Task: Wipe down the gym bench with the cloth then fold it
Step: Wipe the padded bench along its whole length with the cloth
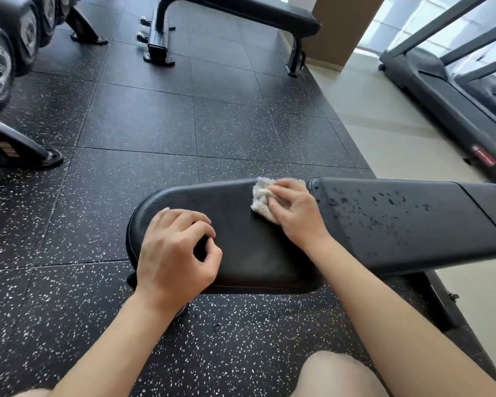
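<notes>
Knee lowest in frame, nearest the lens; both forearms reaching forward over speckled rubber floor.

Left hand resting on near end of seat pad of the bench; fingers loosely curled, thumb and forefinger nearly meeting, nothing held. Apparently just bracing.

Right hand pressing a crumpled white cloth onto far edge of seat pad, just beside the gap to the back pad. Fingers bent over the cloth, bunching it under the palm; most of the cloth hidden beneath the hand.

Back pad dotted with dark droplets or smears, not yet wiped. Seat pad looks mostly dry, matte. Judged: wiping under way, back pad outstanding, folding not started.

Handling, judged: cloth soft, light, limp, likely damp; no shape of its own, so bunches under pressure. For wiping, flat palm on top sufficient. For folding, better spread flat and pinched at two corners. Pad upholstery smooth, likely slick where wet; cloth should glide.

Writing: red label on treadmill base, right side, too blurred to read. Red lettering on foot of dumbbell rack, left, also illegible. Second bench at far top, well apart.
</notes>
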`<action>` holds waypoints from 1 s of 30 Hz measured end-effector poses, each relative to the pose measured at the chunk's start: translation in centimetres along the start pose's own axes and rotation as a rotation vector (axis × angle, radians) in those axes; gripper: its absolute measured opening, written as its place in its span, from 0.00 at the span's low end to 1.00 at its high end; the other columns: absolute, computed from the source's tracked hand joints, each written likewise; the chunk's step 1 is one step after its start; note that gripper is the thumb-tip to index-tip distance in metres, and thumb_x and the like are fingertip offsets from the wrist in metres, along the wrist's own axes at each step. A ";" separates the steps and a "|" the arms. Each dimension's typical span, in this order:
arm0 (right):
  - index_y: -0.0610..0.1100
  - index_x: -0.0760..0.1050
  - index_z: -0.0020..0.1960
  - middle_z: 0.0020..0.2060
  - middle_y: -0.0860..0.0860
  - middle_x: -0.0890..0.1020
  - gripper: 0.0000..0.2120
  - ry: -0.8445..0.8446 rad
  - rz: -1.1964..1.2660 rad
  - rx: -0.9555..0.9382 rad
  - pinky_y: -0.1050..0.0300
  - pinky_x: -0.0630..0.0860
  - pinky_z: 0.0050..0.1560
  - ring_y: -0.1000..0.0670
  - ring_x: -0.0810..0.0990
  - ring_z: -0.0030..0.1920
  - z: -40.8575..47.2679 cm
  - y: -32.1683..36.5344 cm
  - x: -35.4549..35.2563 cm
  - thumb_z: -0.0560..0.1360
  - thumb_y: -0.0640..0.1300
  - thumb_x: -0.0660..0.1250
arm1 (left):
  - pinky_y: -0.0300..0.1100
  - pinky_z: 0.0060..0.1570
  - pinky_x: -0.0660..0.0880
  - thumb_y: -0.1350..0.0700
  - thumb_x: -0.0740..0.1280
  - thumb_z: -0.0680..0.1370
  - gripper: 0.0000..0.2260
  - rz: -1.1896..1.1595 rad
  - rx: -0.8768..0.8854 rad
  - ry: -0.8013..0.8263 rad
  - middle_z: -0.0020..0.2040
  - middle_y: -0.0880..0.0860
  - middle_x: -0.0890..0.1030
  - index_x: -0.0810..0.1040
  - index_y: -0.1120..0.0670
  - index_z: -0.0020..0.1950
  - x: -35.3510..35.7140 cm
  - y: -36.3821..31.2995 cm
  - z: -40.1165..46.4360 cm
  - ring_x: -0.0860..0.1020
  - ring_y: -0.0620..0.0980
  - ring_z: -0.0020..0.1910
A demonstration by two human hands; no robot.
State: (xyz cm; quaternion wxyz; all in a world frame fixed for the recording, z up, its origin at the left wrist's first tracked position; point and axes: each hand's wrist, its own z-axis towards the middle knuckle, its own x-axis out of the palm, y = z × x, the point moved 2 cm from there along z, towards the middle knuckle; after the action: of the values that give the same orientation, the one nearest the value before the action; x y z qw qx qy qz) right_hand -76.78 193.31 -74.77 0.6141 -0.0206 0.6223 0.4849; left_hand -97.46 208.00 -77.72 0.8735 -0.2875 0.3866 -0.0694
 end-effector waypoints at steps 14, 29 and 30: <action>0.51 0.81 0.62 0.62 0.58 0.77 0.11 0.161 0.005 -0.281 0.54 0.72 0.66 0.52 0.75 0.65 -13.2 3.4 -0.4 0.80 0.45 0.68 | 0.52 0.59 0.75 0.56 0.69 0.72 0.03 -0.006 -0.005 0.036 0.49 0.46 0.83 0.82 0.52 0.42 0.1 0.1 0.1 0.80 0.52 0.50; 0.44 0.85 0.58 0.56 0.49 0.83 0.10 0.028 -0.026 -0.064 0.48 0.72 0.66 0.47 0.78 0.60 1.0 5.9 4.1 0.78 0.42 0.70 | 0.53 0.58 0.75 0.57 0.69 0.71 0.03 -0.038 -0.020 0.074 0.48 0.46 0.83 0.82 0.53 0.42 -0.5 0.0 -0.1 0.79 0.53 0.50; 0.44 0.85 0.58 0.57 0.50 0.82 0.10 0.038 -0.009 -0.088 0.50 0.72 0.67 0.48 0.77 0.61 -1.3 6.2 3.9 0.78 0.42 0.70 | 0.52 0.59 0.75 0.58 0.69 0.71 0.03 -0.075 -0.018 0.075 0.49 0.46 0.83 0.82 0.53 0.42 -0.7 0.1 -0.1 0.79 0.52 0.50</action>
State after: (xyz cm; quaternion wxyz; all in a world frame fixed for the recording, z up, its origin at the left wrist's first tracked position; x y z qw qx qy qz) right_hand -82.55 197.92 -74.54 0.6027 -0.0597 0.6118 0.5088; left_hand -98.06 208.27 -77.41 0.8525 -0.3070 0.4088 -0.1092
